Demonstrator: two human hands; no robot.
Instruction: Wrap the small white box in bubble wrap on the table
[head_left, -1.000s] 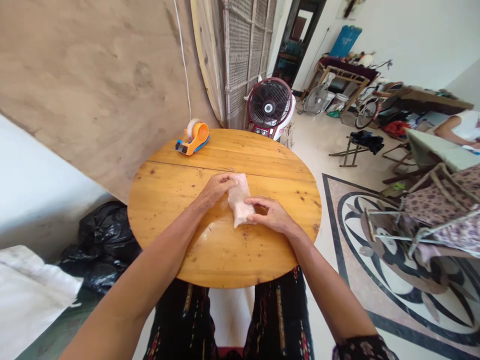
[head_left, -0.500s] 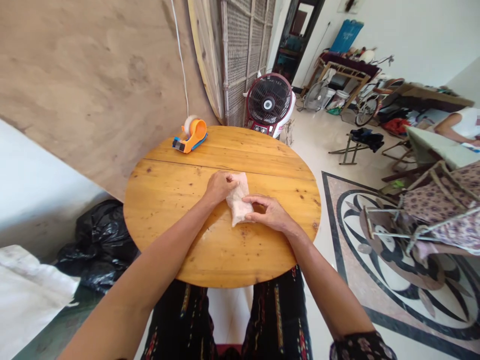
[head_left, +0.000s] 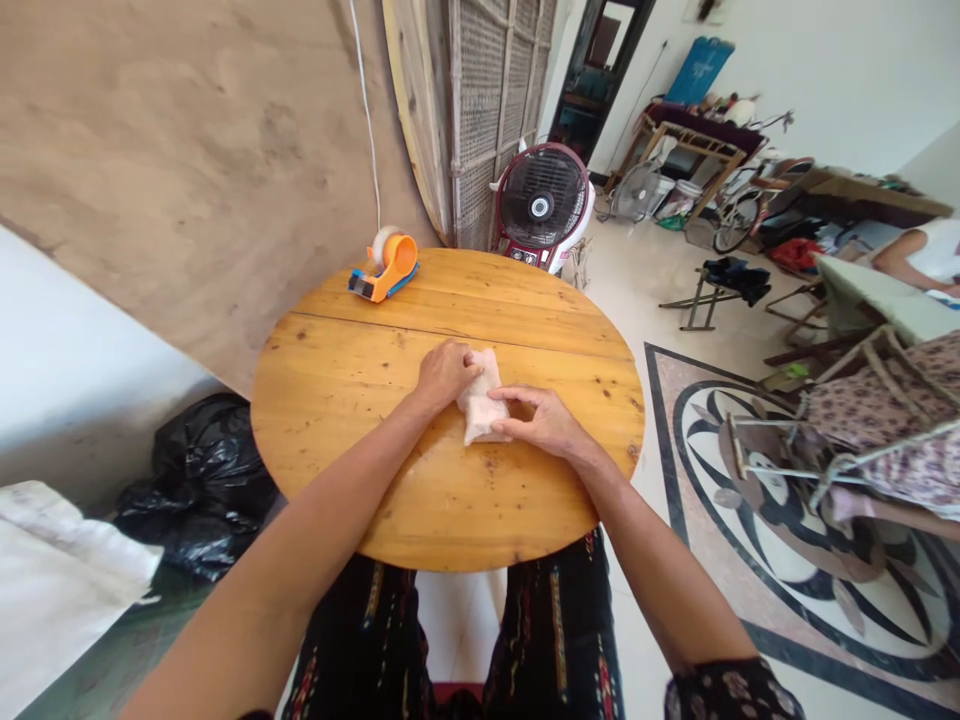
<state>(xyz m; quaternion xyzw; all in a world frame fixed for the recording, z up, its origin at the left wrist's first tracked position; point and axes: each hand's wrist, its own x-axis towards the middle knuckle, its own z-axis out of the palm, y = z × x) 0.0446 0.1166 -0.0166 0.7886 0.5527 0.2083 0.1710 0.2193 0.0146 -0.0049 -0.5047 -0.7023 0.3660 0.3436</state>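
Observation:
A small pale pink packet (head_left: pixel 484 408), soft and folded like wrapped foam or bubble wrap, lies near the middle of the round wooden table (head_left: pixel 435 500). My left hand (head_left: pixel 448 372) presses its closed fingers on the packet's upper left side. From the right, my right hand (head_left: pixel 547 420) grips the lower right edge, with thumb and forefinger on it in a loose curve. What is wrapped inside cannot be seen. An orange tape dispenser (head_left: pixel 394 265) with a roll of clear tape stands at the table's far left edge.
Behind the table stands a dark red fan (head_left: pixel 541 205). A wooden board (head_left: pixel 187 150) leans along the left, above black plastic bags (head_left: pixel 206 480). To the right are a folding stool (head_left: pixel 705 300), a flowered chair (head_left: pixel 885 420) and another person's arm (head_left: pixel 900 255) at a table.
The fingers of my left hand have lowered and closed further over the packet's upper side. My right hand stays at its lower right edge. The view has shifted slightly.

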